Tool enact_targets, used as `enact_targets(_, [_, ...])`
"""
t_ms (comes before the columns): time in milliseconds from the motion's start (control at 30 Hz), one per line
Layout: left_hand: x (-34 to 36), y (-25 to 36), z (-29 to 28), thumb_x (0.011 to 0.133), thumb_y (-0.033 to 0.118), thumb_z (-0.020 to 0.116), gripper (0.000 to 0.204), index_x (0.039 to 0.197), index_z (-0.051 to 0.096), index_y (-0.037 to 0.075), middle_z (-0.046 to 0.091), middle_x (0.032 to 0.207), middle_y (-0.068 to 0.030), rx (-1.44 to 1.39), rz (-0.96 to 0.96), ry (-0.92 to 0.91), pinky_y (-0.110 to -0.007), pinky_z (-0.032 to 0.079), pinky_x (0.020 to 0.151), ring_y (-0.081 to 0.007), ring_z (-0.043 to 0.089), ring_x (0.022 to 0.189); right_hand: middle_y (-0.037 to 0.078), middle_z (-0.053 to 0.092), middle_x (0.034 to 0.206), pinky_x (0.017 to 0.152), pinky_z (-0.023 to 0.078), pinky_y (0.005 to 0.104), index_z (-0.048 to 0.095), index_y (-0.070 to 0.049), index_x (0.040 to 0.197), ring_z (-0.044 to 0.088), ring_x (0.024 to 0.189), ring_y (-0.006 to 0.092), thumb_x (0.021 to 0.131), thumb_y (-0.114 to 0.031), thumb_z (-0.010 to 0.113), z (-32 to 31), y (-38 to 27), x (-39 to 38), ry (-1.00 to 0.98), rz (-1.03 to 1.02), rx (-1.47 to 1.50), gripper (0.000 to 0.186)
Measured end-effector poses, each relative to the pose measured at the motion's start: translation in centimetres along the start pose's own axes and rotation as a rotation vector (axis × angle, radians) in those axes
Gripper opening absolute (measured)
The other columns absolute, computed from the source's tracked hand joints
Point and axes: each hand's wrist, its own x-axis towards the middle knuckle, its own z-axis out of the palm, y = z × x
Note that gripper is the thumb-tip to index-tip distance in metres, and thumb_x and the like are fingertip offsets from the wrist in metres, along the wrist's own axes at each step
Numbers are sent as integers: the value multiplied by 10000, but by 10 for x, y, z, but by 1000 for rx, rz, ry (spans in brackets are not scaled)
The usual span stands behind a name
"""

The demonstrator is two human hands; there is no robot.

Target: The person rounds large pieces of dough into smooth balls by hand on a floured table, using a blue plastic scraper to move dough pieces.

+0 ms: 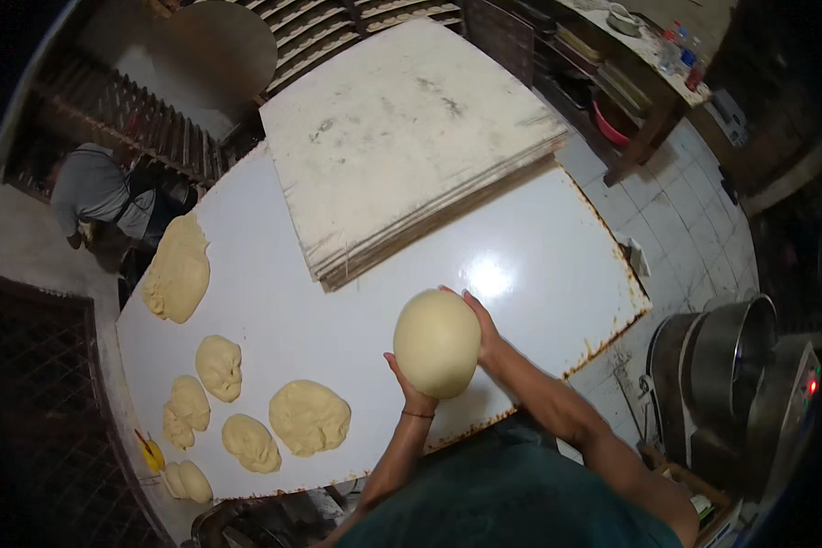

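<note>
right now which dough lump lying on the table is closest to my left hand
The broad, roundish, pale-yellow dough lump: of those lying on the glossy white table, it sits farthest right, nearest your left hand; the other lumps lie farther left.

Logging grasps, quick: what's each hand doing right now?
Left hand: holding a smooth, round, pale-yellow dough ball.
Right hand: holding the same ball, at its right side.
</note>
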Motion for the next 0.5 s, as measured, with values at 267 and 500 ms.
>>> enact_targets(267, [54,79,-5,915,123,504,403,1299,403,55,527,1145,-67,1014,241,248,-307,449,841,-170,521,900,165,676,896,731,512,311,687,-29,892,660,802,229,764,-131,602,24,-131,99,-98,-218,-1976,185])
enact_targets(500, [154,84,95,930,377,229,576,1088,597,-38,573,1131,-260,2180,-280,-354,-411,371,965,-376,538,1068,239,641,971,800,458,409,663,34,941,611,890,341,847,-410,388,41,-85,89,-52,258,-2096,531])
